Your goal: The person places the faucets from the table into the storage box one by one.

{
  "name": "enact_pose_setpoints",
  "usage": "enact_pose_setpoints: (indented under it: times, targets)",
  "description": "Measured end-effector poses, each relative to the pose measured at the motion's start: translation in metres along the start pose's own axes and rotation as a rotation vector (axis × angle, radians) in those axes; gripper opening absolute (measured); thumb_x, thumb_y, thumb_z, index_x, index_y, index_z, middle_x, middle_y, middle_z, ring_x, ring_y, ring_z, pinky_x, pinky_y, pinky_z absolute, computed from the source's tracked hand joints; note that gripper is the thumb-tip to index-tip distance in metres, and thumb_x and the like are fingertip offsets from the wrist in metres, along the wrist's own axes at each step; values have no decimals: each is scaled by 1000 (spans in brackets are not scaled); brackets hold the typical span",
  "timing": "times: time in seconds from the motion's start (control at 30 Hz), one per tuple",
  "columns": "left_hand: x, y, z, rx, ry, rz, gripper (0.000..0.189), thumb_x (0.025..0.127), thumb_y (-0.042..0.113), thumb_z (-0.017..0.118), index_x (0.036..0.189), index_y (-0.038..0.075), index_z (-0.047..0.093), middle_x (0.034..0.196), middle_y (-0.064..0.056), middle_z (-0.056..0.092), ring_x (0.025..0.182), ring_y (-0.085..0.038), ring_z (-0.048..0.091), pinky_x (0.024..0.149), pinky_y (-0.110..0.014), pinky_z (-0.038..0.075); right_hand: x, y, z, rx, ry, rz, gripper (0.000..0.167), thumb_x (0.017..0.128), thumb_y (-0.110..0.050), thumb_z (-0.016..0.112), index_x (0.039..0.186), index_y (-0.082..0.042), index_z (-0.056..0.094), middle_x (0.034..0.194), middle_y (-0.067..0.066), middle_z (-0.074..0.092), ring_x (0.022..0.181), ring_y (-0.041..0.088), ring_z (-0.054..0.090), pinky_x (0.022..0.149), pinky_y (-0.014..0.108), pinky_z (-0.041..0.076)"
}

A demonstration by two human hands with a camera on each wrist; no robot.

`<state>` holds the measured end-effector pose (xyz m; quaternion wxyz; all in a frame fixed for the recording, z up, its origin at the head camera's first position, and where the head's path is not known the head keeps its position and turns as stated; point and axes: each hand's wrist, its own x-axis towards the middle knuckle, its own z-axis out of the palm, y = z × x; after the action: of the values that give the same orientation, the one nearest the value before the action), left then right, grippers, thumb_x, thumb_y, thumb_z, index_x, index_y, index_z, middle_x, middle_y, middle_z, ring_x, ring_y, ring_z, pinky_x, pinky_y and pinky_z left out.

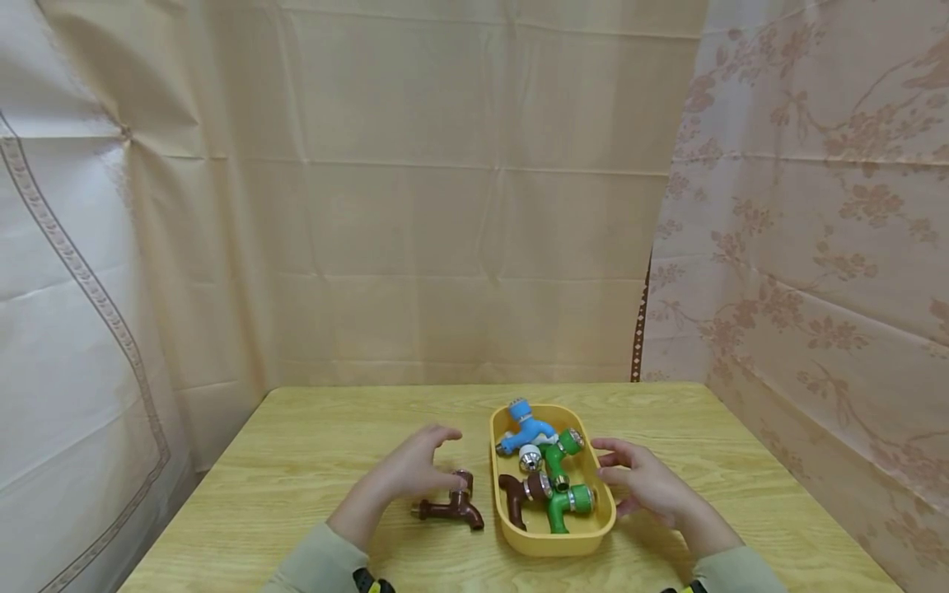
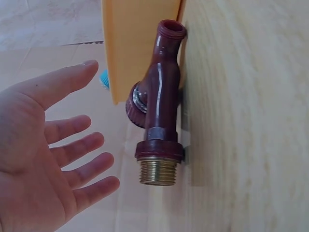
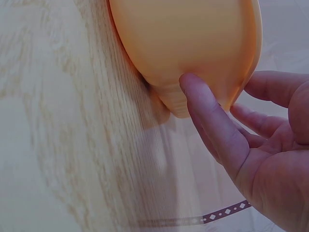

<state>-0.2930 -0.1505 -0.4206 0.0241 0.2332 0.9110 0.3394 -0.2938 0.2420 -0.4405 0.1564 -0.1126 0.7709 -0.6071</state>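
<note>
A dark brown faucet point(image 1: 451, 511) with a brass threaded end lies on the table, left of a yellow plastic basket point(image 1: 552, 545). My left hand point(image 1: 410, 471) hovers over it, thumb and fingers spread; in the left wrist view a gap shows between the fingers and the faucet point(image 2: 163, 92). Inside the basket lie several faucets: a blue one point(image 1: 530, 430), a brown one point(image 1: 528, 487), two green ones and a partly hidden white one point(image 1: 530, 455). At the basket's right side is my right hand point(image 1: 652, 487), its loosely extended fingertips right at the wall and rim.
The light wood-patterned table point(image 1: 334, 428) stretches out around the basket. Behind it hangs a beige curtain point(image 1: 474, 206). A floral cloth point(image 1: 830, 247) borders the right side and a pale cloth point(image 1: 67, 288) the left.
</note>
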Motion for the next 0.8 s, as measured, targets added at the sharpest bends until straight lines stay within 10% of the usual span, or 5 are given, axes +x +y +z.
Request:
enact_pose_setpoints:
  times: [0.8]
  targets:
    - [3,-12,13,3,-137,-1,80,78,26,89,145,2,52,145,-14,51,128,-41,51,103,-55,44,-1,2,0,7,-11,-13,61,102,-9,59,154,6,30,133,31,43,91,31,66,60,43,59]
